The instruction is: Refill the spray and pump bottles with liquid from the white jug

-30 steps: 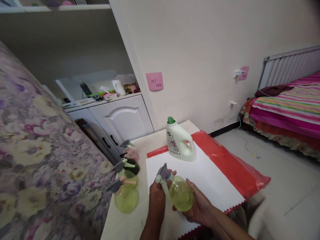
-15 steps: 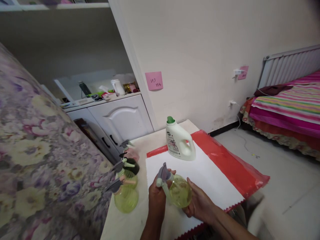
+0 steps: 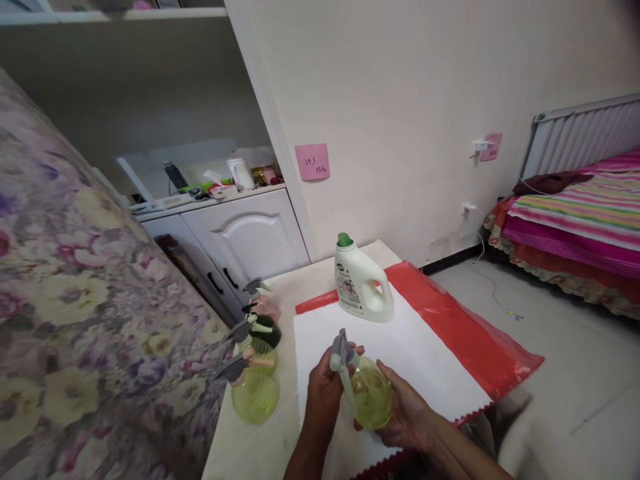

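A round, clear spray bottle [image 3: 373, 395] with yellowish liquid and a grey trigger head is held tilted over the white sheet. My left hand [image 3: 324, 385] is closed around its neck and spray head. Around the right side of its body wraps my right hand [image 3: 404, 413], fingers partly hidden beneath. Behind it stands a pale green detergent jug [image 3: 361, 283] with a handle and a green cap. To the left are yellow spray bottles [image 3: 256, 399], a dark bottle [image 3: 265, 330] and a pink spray bottle [image 3: 267, 307], all upright on the table.
The white sheet [image 3: 420, 357] lies over red plastic [image 3: 450, 327] on the pale table [image 3: 280, 427]. A flowered curtain [image 3: 100, 320] hangs close on the left. White cabinets [image 3: 250, 247] and the wall stand behind; a bed [image 3: 575, 227] is at the far right.
Both hands and the spray bottle have shifted slightly to the right and a little lower. The view has turned slightly. Both hands keep their hold.
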